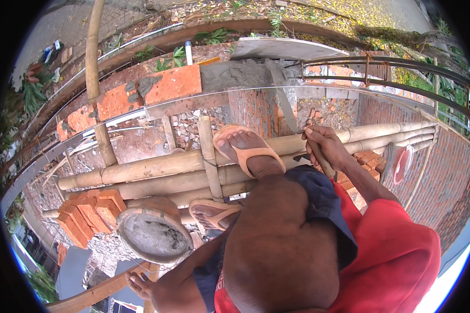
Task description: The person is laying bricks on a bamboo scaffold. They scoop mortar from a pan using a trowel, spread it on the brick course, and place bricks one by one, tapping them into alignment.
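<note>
a: what's closest to you?

b: the bent knee (284, 224), filling the lower middle. past it run the bamboo poles (136, 175), with one sandalled foot (245, 146) planted on them.

a: and the wall?

b: its top curves across beyond the poles. a grey mortar bed (230, 75) lies there, just right of the orange set bricks (173, 85).

a: which step is this?

b: i'd judge it to be spreading or trimming mortar along that top.

a: where's the supply?

b: a round bowl (164, 204) of wet mortar sits at lower left, beside a stack of loose bricks (89, 214).

a: the trowel?

b: the trowel (283, 104) reaches from the right hand (326, 146) to the right part of the bed. i can't tell how hard the blade presses.

a: and the hands?

b: the right one is wrapped round the handle. the left hand (139, 286), below the bowl, has loosely curled fingers and nothing visible in it; i can't tell whether it touches the rail.

a: so the next move calls for?

b: a level blade, i'd say, and an even bed up against the end brick.
</note>
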Tool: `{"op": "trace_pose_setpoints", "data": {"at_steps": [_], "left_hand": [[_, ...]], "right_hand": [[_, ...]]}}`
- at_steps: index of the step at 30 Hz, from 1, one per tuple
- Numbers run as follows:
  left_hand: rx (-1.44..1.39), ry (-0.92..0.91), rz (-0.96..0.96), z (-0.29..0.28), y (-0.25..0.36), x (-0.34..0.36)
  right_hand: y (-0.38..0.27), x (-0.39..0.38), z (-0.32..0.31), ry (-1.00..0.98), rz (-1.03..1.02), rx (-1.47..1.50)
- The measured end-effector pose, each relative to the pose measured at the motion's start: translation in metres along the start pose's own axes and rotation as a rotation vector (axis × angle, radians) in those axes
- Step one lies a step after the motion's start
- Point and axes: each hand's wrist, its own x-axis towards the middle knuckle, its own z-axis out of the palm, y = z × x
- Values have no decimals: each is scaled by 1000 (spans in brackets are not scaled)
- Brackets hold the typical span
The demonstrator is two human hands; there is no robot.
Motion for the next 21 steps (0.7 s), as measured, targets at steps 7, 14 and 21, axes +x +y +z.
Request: {"op": "trace_pose_setpoints", "data": {"at_steps": [7, 14, 21], "left_hand": [[-8, -22, -7, 9, -2, 4], [-5, -12, -7, 7, -1, 1], [10, -7, -13, 11, 0, -4]], "right_hand": [[-7, -1, -12, -23, 180, 343], [-16, 30, -7, -95, 99, 402], [-7, -18, -55, 172, -151, -915]]}}
